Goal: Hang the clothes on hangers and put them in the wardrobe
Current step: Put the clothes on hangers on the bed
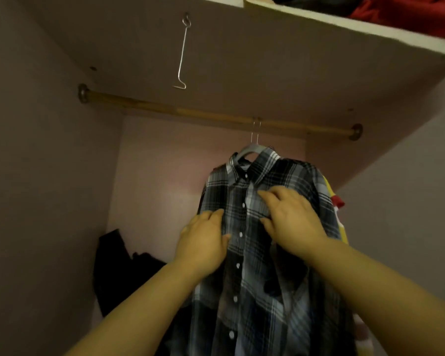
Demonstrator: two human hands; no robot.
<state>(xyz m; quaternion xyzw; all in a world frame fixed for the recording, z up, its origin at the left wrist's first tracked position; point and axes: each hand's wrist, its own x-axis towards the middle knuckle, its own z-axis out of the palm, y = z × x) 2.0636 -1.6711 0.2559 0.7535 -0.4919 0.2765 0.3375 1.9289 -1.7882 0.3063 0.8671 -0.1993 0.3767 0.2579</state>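
plaid shirt [249, 255] already hangs on a hanger [250, 149] under the rail [190, 113]; left hand [203, 242] and right hand [292, 220] press flat, seemingly smoothing it; next, probably another garment

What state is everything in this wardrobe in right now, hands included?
Plaid shirt: buttoned, hanging on its hanger.
Hanger: hooked over the wooden rod.
Left hand: fingers straight, touching the shirt.
Right hand: fingers straight, resting on the shirt.
Wire hook: dangling, holding nothing.
Dark clothes: heaped low, not hung.
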